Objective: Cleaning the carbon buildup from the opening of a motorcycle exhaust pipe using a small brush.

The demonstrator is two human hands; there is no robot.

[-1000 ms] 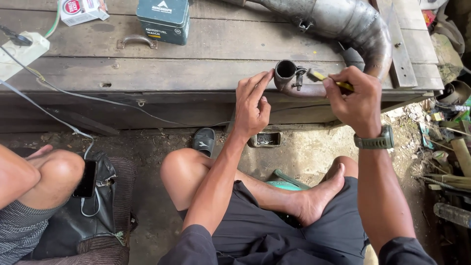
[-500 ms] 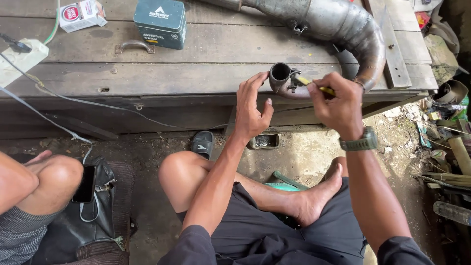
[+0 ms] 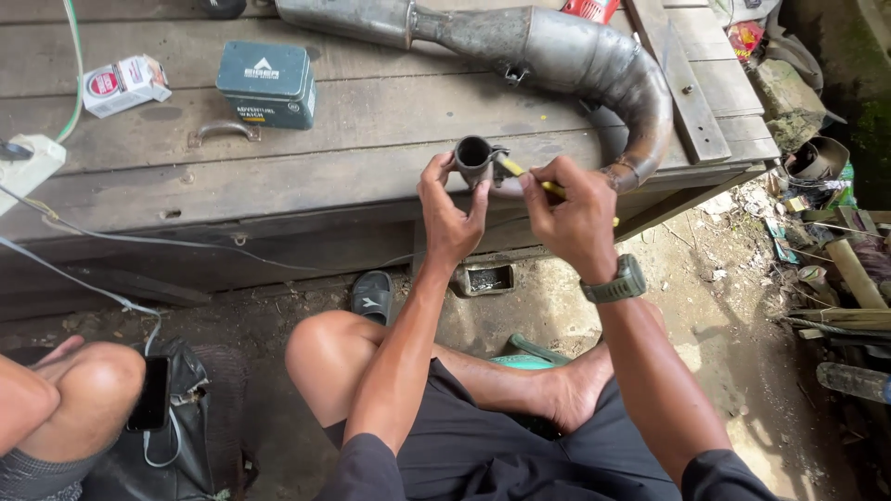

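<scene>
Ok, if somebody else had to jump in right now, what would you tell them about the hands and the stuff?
Left hand: holds the short metal pipe piece up over the edge of the wooden bench, open end facing the camera.
Right hand: grips a yellow-handled tool, its tip against the pipe piece's side.
Nearby: the big curved exhaust pipe lies on the bench behind; a green tin and a small box sit to the left.
Done or left: cannot tell from the picture; work at the pipe piece is under way.

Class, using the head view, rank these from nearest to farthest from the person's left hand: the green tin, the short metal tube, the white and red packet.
1. Short metal tube, in the left hand.
2. Green tin, on the bench to the left.
3. White and red packet, farther left.
</scene>
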